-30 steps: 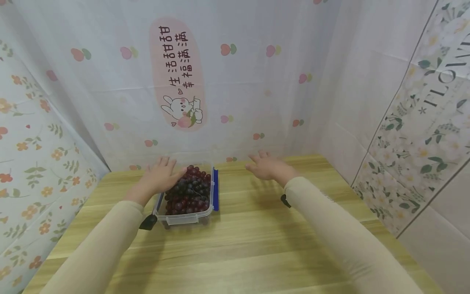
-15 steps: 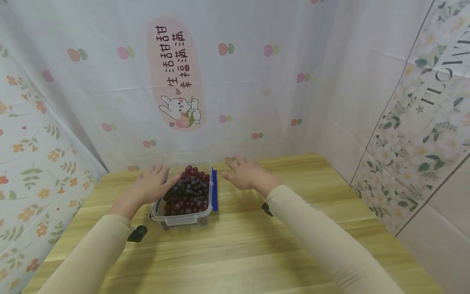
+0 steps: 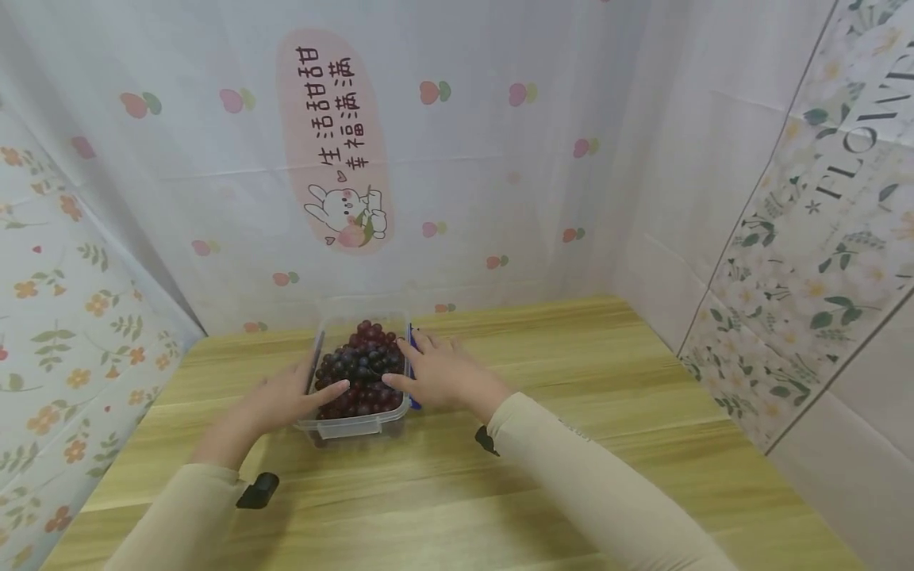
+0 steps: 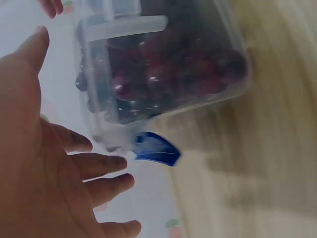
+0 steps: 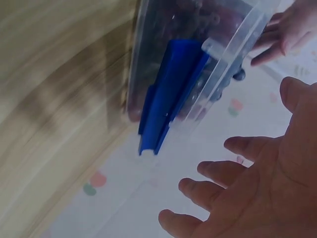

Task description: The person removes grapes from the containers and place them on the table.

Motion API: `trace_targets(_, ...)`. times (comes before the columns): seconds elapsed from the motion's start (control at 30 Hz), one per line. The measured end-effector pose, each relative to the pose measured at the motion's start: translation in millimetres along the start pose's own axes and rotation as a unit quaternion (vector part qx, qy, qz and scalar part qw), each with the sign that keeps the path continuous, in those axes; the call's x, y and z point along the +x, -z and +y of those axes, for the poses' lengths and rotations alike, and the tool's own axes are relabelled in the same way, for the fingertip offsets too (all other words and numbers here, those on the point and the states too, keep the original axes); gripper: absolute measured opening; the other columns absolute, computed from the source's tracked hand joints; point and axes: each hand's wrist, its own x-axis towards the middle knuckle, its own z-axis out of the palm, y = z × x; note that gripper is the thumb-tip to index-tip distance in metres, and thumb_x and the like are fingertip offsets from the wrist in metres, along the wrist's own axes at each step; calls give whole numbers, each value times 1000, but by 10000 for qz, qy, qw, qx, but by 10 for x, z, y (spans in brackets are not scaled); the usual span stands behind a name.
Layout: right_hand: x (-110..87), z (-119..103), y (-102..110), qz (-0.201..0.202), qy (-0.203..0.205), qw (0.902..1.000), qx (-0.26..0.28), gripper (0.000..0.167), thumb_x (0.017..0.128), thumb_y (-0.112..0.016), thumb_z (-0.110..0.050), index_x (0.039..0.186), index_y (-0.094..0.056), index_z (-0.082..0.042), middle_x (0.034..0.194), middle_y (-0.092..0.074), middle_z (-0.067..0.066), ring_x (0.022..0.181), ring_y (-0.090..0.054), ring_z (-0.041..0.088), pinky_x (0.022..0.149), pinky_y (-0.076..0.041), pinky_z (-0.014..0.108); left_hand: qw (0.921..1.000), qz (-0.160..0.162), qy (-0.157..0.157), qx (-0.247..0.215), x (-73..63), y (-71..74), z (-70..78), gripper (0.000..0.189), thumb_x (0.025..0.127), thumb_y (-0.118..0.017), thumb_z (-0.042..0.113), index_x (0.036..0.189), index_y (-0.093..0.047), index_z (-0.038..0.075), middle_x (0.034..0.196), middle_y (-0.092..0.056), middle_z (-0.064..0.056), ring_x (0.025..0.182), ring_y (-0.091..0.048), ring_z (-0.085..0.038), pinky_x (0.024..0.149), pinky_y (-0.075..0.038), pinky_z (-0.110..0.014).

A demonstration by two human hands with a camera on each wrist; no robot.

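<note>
A clear plastic food container [image 3: 350, 429] full of dark red and purple grapes [image 3: 364, 362] stands on the wooden table, left of the middle in the head view. My left hand [image 3: 284, 400] is at its left side, fingers spread and thumb reaching over the near left rim. At the right side is my right hand [image 3: 446, 376], its thumb over the rim and its fingers stretched along that edge. Blue side latches [image 5: 171, 89] hang folded down on the container; another blue latch [image 4: 156, 150] shows in the left wrist view. Both wrist views show straight, spread fingers holding nothing.
A white curtain [image 3: 464, 159] with fruit prints hangs right behind the table's far edge. Floral cloths [image 3: 64, 317] close off the left and right sides. Bare wood-grain tabletop [image 3: 571, 373] extends right of and in front of the container.
My right hand has moved left, from well apart to the container's right edge. My left hand has drawn back from over the grapes to the left side. The container has stayed put.
</note>
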Motion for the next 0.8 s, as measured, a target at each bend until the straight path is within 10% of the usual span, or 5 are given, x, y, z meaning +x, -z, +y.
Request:
trace_targets(0.33,99,-182,-83,345,658,9947,-706,70,108,-49,-63,166,-41,-25,174,-38,6,164,-32,28,134,-20,64,9990,-13,376,-223,-113,-249,-73,122,99,-47,80,167,3,-8,168,-23,-40,154,-28,-62,111,-19,-91)
trace_targets(0.53,122,-229,-93,702,1196,9828,-1223,44,104,-66,-50,139,-72,-23,131,-77,-6,131,-68,15,132,-27,60,9984,79,403,-385,-87,-339,-48,132,94,-54,82,166,9,-8,171,-15,-40,155,-26,-61,112,-20,-90)
trace_targets(0.8,225,-279,-104,594,1301,9849,-972,27,102,-72,-46,101,-81,-21,84,-77,-12,89,-74,7,131,-32,55,9964,-67,352,-767,-98,-341,8,146,88,-67,80,162,24,-8,171,-10,-42,155,-24,-63,112,-31,-86)
